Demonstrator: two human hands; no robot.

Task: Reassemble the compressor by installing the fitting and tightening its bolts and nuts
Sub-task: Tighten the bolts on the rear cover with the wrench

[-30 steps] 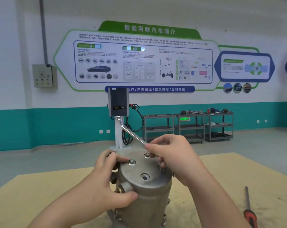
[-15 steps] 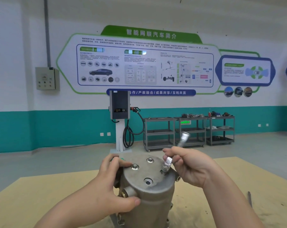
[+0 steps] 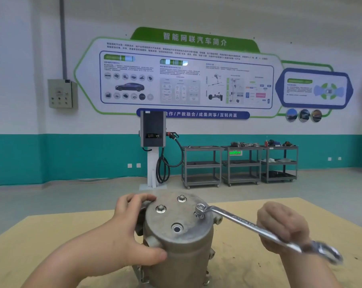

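A grey metal compressor (image 3: 182, 246) stands upright on the yellow worktable (image 3: 51, 235). Its round top face carries bolts at the left (image 3: 160, 208), the back (image 3: 181, 198) and the right (image 3: 198, 214), plus an open hole (image 3: 177, 228) at the front. My left hand (image 3: 132, 231) wraps the compressor's left side, thumb across the front. My right hand (image 3: 284, 227) grips the shaft of a silver combination wrench (image 3: 244, 224). The wrench's ring end sits at the right bolt; its open end sticks out blurred to the lower right.
Past the table's far edge lies grey floor. An EV charger post (image 3: 153, 142) stands against the back wall, with three grey shelf carts (image 3: 238, 165) to its right. A grey electrical box (image 3: 60, 93) hangs on the wall at left.
My right hand left the back bolt, brought the wrench over the right bolt, then swung its handle out to the right and down. My left hand kept its hold. The view shifted slightly.
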